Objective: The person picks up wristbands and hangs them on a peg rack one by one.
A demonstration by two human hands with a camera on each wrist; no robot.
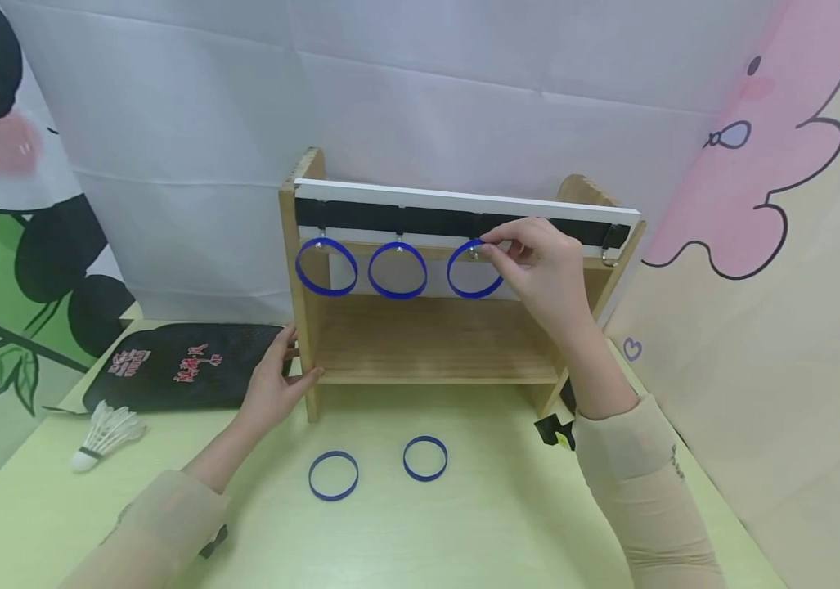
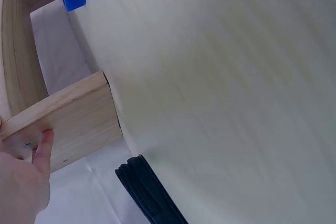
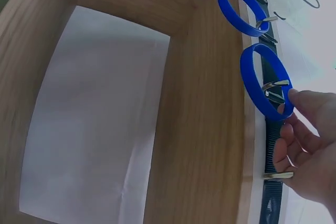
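Observation:
My right hand [image 1: 541,266] pinches the edge of a blue ring [image 3: 248,80] between thumb and forefinger. That ring hangs around a metal hook [image 3: 277,84] on the rack's black strip [image 1: 420,219]. Two more blue rings [image 1: 326,267] [image 1: 397,271] hang from hooks to its left. A fourth hook [image 1: 608,260] at the right end carries no ring. At the wooden rack's [image 1: 434,339] left side panel, my left hand [image 1: 272,388] holds the panel's edge, its thumb in front and fingers against the outer face. Two blue rings [image 1: 334,476] [image 1: 425,458] lie on the table before the rack.
A black zip bag [image 1: 184,364] lies left of the rack, with a white shuttlecock [image 1: 105,436] in front of it. Small black pieces [image 1: 556,432] sit by the rack's right foot. A printed cloth [image 1: 191,123] hangs behind, and a wall [image 1: 773,352] borders the table's right side.

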